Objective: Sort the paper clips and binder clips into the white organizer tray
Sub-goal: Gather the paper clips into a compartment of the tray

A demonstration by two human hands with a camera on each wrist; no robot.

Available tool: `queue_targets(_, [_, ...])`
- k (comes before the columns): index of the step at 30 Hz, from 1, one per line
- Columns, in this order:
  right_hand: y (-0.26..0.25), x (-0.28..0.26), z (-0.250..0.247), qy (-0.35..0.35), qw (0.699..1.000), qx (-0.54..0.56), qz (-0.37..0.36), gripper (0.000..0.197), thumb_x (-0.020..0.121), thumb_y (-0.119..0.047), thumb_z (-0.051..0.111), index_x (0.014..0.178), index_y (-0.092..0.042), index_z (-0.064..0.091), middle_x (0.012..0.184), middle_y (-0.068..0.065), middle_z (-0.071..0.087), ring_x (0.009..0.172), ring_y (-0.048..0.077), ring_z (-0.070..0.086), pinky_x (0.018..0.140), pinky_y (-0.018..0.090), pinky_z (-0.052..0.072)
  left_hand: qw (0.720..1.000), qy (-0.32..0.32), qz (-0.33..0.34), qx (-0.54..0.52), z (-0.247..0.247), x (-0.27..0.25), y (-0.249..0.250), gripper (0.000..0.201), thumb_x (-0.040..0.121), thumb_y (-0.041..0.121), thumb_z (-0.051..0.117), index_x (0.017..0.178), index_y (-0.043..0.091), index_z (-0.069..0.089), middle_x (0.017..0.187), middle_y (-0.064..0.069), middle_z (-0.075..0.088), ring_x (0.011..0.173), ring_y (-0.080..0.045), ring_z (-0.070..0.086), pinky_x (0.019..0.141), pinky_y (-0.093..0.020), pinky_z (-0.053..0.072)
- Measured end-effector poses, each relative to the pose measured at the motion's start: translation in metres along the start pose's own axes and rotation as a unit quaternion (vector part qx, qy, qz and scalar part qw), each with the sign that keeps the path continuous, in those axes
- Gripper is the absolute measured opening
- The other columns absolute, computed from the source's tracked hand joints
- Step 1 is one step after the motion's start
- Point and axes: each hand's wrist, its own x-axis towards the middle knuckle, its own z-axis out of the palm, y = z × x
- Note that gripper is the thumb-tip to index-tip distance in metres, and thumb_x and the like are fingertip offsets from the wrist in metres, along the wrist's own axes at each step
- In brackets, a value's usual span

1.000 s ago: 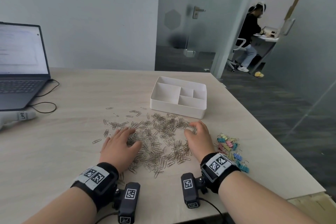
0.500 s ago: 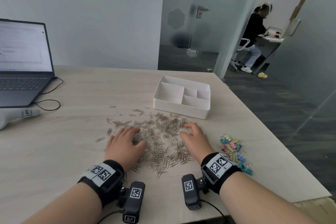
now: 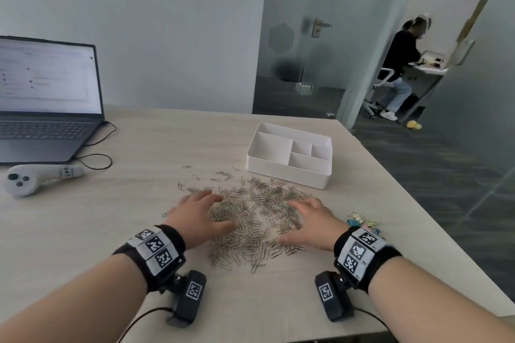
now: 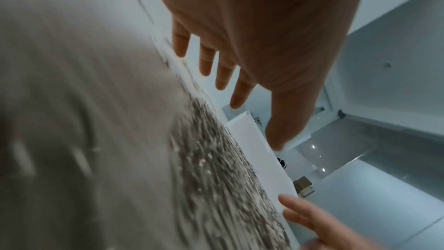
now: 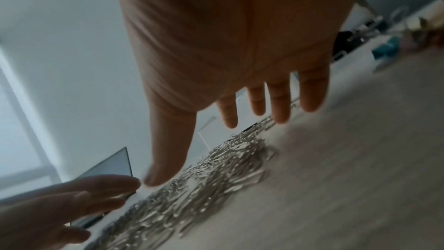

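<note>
At the middle of the counter: the paper clips (image 3: 250, 220) lie in one loose silver heap, strays trailing off toward 11 o'clock.
Heap and tray: the white organizer tray (image 3: 287, 172) stands just beyond the heap at 1 o'clock, near wall almost touching the farthest clips; every compartment I can see is bare.
Binder clips: the coloured binder clips (image 3: 362, 221) sit in a small cluster at 3 o'clock of the heap, just beside my right wrist, apart from the silver ones.
My left hand: my left hand (image 3: 199, 220) lies palm down on the heap's 9 o'clock edge, fingers (image 4: 206, 60) straight and spread, holding nothing.
My right hand: my right hand (image 3: 310, 224) lies palm down on the 3 o'clock edge, fingers (image 5: 278, 104) straight and slightly apart, nothing pinched.
Step in hand: I judge that I am corralling the paper clips between both palms; nothing is sorted yet.
Next move: probably curl both hands under a bunch, lift it, and carry it to 1 o'clock over one compartment; loose clips may spill.
Farther out: a laptop (image 3: 44, 103) and a grey controller (image 3: 28, 181) sit at 10 o'clock.
</note>
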Motion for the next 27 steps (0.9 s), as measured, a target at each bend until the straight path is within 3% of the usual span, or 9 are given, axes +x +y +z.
queue_targets(2, [0.001,0.000,-0.001,-0.041,0.998,-0.046,0.001,0.125,0.053,-0.075,0.078,0.156,-0.039,0.016,0.158,-0.004,0.012,0.143,0.022,0.028,0.117,0.039,0.031,0.997,-0.061,-0.019,0.051,-0.008,-0.003,-0.006,0.131,0.037,0.103,0.043,0.151,0.042,0.023,0.160,0.007,0.020,0.145,-0.026,0.025,0.114,-0.051,0.033])
queue_targets(4, [-0.001,0.001,0.000,-0.074,0.995,-0.061,-0.001,0.130,0.053,-0.069,0.082,0.157,-0.039,0.011,0.158,-0.005,0.009,0.140,0.019,0.033,0.116,0.036,0.033,0.990,-0.109,-0.012,0.088,-0.010,-0.008,-0.006,0.138,0.034,0.100,0.054,0.153,0.043,0.012,0.156,0.004,0.021,0.139,-0.025,0.035,0.110,-0.048,0.041])
queue_targets(8, [-0.008,0.002,0.000,-0.084,0.993,-0.079,-0.011,0.125,0.057,-0.058,0.088,0.156,-0.042,0.012,0.158,-0.003,0.007,0.138,0.020,0.038,0.113,0.035,0.038,0.981,-0.143,0.020,0.127,-0.006,-0.011,0.006,0.133,0.043,0.081,0.075,0.152,0.044,0.009,0.148,0.004,0.028,0.118,-0.020,0.055,0.098,-0.039,0.052])
queue_targets(12, [-0.016,0.008,0.000,-0.066,0.994,-0.082,-0.017,0.114,0.063,-0.055,0.087,0.155,-0.042,0.021,0.156,0.002,0.013,0.135,0.022,0.042,0.111,0.037,0.041,0.983,-0.131,0.024,0.123,-0.001,-0.001,0.021,0.124,0.052,0.075,0.078,0.152,0.041,0.014,0.148,0.001,0.029,0.118,-0.023,0.056,0.097,-0.040,0.052])
queue_targets(16, [-0.025,0.017,0.000,-0.053,0.995,-0.079,-0.030,0.100,0.070,-0.054,0.082,0.153,-0.041,0.027,0.156,0.008,0.018,0.134,0.026,0.044,0.110,0.036,0.041,0.985,-0.122,0.026,0.118,0.001,0.013,0.032,0.106,0.062,0.070,0.076,0.149,0.042,0.024,0.143,0.000,0.034,0.117,-0.024,0.056,0.096,-0.041,0.053])
queue_targets(20, [-0.037,0.026,0.002,-0.029,0.996,-0.072,-0.049,0.071,0.079,-0.049,0.076,0.142,-0.040,0.044,0.147,0.008,0.033,0.110,0.022,0.058,0.091,0.032,0.052,0.987,-0.115,0.039,0.106,0.003,0.024,0.044,0.072,0.074,0.058,0.072,0.137,0.042,0.042,0.130,0.001,0.044,0.104,-0.021,0.059,0.088,-0.036,0.055])
queue_targets(23, [-0.044,0.032,0.003,-0.017,0.994,-0.077,-0.075,0.045,0.085,-0.040,0.071,0.127,-0.035,0.055,0.132,0.006,0.048,0.098,0.018,0.059,0.079,0.029,0.047,0.989,-0.106,0.044,0.096,0.006,0.031,0.049,0.051,0.080,0.049,0.069,0.127,0.040,0.051,0.124,0.002,0.047,0.098,-0.020,0.061,0.085,-0.035,0.056])
queue_targets(27, [-0.044,0.037,0.004,-0.010,0.994,-0.063,-0.093,0.026,0.086,-0.026,0.065,0.111,-0.029,0.062,0.115,0.000,0.055,0.092,0.020,0.062,0.074,0.029,0.047,0.989,-0.108,0.056,0.083,0.008,0.039,0.050,0.031,0.088,0.039,0.063,0.118,0.034,0.058,0.120,0.002,0.049,0.096,-0.019,0.060,0.082,-0.031,0.052])
